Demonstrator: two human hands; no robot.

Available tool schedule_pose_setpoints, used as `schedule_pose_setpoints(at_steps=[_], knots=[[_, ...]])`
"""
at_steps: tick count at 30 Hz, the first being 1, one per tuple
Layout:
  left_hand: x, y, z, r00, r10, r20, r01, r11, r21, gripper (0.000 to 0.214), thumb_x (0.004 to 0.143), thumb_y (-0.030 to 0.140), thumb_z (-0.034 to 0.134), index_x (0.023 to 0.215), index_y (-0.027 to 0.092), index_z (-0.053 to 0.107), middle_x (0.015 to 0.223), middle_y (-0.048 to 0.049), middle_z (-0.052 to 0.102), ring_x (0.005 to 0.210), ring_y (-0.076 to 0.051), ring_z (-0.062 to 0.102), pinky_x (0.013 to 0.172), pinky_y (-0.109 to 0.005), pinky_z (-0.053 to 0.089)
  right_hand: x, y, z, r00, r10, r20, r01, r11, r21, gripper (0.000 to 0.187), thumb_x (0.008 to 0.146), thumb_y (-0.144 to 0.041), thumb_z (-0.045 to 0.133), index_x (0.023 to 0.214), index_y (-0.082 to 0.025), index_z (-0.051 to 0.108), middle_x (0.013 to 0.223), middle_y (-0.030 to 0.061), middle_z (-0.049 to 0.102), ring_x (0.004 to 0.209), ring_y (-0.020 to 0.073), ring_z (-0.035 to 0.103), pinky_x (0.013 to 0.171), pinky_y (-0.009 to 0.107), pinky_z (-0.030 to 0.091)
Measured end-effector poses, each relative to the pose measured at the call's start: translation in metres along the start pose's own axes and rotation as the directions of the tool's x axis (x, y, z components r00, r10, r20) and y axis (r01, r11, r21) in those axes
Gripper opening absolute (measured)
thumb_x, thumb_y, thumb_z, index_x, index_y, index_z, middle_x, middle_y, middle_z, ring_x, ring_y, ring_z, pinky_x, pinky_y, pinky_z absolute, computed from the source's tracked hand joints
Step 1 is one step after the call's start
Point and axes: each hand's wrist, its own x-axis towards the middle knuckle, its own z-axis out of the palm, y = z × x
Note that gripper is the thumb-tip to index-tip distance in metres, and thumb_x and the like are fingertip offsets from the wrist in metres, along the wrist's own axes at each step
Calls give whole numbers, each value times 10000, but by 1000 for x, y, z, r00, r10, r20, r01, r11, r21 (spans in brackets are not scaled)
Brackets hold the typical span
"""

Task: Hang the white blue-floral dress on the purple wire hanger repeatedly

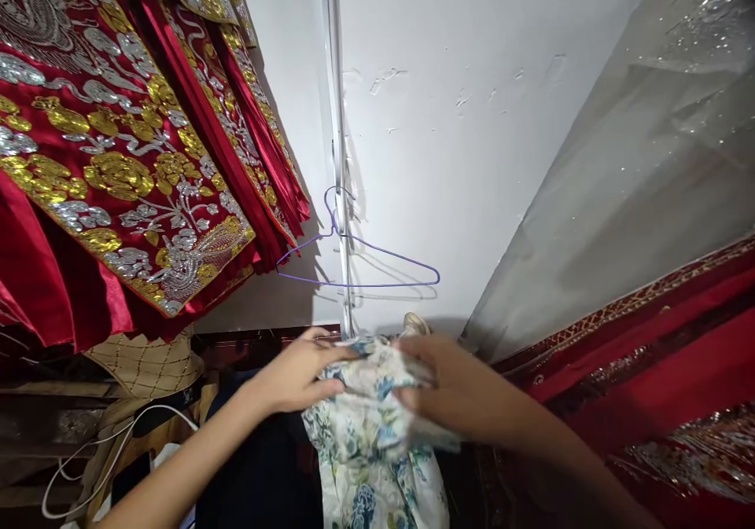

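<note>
Both my hands hold a white garment with a blue and green floral print (369, 442) at the bottom centre of the view. My left hand (298, 376) grips its upper left edge with curled fingers. My right hand (451, 391) is closed on its upper right part, slightly blurred. The cloth hangs down between my forearms. Just above my hands a thin purple wire hanger (359, 266) hangs empty on a white vertical pipe (337, 144) against the white wall.
Red satin garments with gold and silver embroidery (112, 159) hang at the upper left. More red embroidered cloth under a clear plastic cover (637, 199) fills the right side. A woven straw hat (147, 364) and a white cable (88, 450) lie at lower left.
</note>
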Motion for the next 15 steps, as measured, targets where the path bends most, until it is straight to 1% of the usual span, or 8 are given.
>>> schedule_pose_setpoints(at_steps=[1,3,5,7,10,12,13,15], knots=[[-9,-6,-14,998,-53,-17,54,992,110,649,956,680,319,1276,205,625,1008,-106,697,921,-257,619,1010,-439,356,4,-1,-9,1000,-14,-17,13,997,-77,77,737,-187,627,775,-186,694,715,10,678,638,166,605,546,231,446],[-27,-15,-41,985,-162,-66,175,934,313,485,979,572,408,1194,219,660,929,-82,670,878,-245,599,931,-414,374,17,0,-28,992,-33,-124,21,996,-91,124,767,-184,568,818,-187,680,710,6,662,612,153,582,531,226,416],[-41,-24,-62,964,-241,-114,266,846,463,404,985,508,430,1134,222,673,906,-80,639,875,-255,583,861,-393,384,36,7,-42,969,-33,-245,23,999,-45,238,788,-209,561,983,-197,697,720,5,664,532,131,531,488,224,376],[-54,-35,-73,933,-320,-167,358,765,535,399,976,511,438,1143,224,658,941,-91,634,900,-275,591,842,-387,393,61,23,-46,938,-70,-340,64,998,-29,407,798,-240,580,1194,-203,670,806,35,701,503,125,509,483,238,375],[-73,-57,-72,837,-494,-235,537,661,524,444,945,574,454,1198,244,611,973,-97,649,912,-300,627,817,-377,424,100,59,-27,906,-168,-389,123,983,-139,528,799,-286,609,1324,-231,629,1097,88,723,703,198,629,645,301,478],[-85,-72,-68,771,-601,-210,614,614,496,389,939,551,464,1152,257,606,923,-86,661,911,-305,639,773,-357,439,121,86,-5,907,-153,-392,73,975,-210,501,803,-300,598,1299,-252,652,1203,73,702,941,254,649,803,336,492],[-90,-79,-66,746,-641,-179,634,603,484,328,939,509,473,1106,264,612,899,-79,666,927,-304,641,759,-346,444,129,98,6,919,-119,-377,31,972,-232,448,821,-297,568,1255,-260,675,1167,61,716,972,252,644,822,330,483],[-97,-89,-65,712,-691,-129,660,594,460,228,929,409,484,1039,270,628,875,-73,672,972,-297,639,759,-332,454,136,115,18,924,-63,-378,-43,963,-264,339,834,-274,514,1100,-253,722,961,42,740,881,233,635,761,305,460]])
